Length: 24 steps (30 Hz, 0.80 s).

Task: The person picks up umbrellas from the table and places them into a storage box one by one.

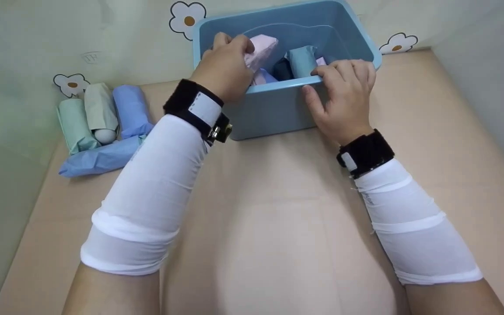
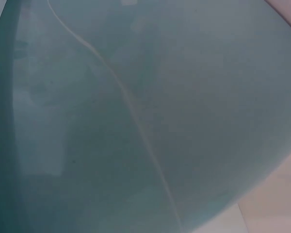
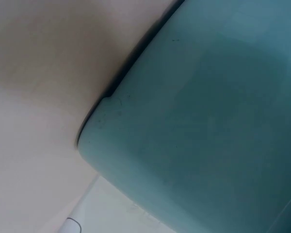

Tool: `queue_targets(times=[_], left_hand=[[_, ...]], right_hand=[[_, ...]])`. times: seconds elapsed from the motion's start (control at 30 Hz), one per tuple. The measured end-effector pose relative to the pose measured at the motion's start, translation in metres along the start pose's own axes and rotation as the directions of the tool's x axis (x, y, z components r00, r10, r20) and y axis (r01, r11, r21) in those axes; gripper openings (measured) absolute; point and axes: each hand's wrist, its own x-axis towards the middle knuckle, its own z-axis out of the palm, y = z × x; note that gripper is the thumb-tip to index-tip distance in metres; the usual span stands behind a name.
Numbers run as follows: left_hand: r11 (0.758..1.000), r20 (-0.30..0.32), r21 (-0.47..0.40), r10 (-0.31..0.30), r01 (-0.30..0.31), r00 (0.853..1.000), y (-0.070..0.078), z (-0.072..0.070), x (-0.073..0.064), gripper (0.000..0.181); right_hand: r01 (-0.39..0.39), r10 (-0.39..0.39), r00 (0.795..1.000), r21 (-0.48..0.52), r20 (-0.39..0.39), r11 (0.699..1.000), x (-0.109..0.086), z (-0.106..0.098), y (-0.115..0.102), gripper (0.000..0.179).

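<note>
In the head view my left hand reaches over the near left rim of a blue plastic bin. Its curled fingers grip a pink folded umbrella, which tilts up inside the bin; the thumb is hidden. My right hand holds the near rim toward the right, thumb outside and fingers over the edge. Below the pink one lie a teal folded umbrella, a dark bundle and a bluish-purple piece. Both wrist views show mostly bin wall, with neither hand visible.
On the left of the tan table lie folded umbrellas: green, grey-green with a white knob, blue, and another blue one across their near ends. A wall with flower prints stands behind the bin.
</note>
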Motion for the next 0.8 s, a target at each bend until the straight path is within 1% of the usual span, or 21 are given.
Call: queue_targets(times=[0.2, 0.57, 0.8], left_hand=[[1.000, 0.032, 0.010, 0.000, -0.001, 0.999, 0.0012, -0.0018, 0.0017, 0.050], [1.000, 0.031, 0.002, -0.007, 0.007, 1.000, 0.0016, -0.0004, 0.0012, 0.054], [1.000, 0.058, 0.018, -0.004, 0.003, 0.998, 0.0027, -0.0014, 0.0020, 0.055]], right_hand=[[-0.007, 0.007, 1.000, -0.004, 0.010, 1.000, 0.0006, 0.0000, -0.0009, 0.048], [-0.005, 0.005, 1.000, 0.000, 0.007, 1.000, 0.0005, 0.0004, -0.0011, 0.050], [-0.001, 0.001, 1.000, -0.003, 0.002, 1.000, 0.0004, 0.0001, -0.0006, 0.050]])
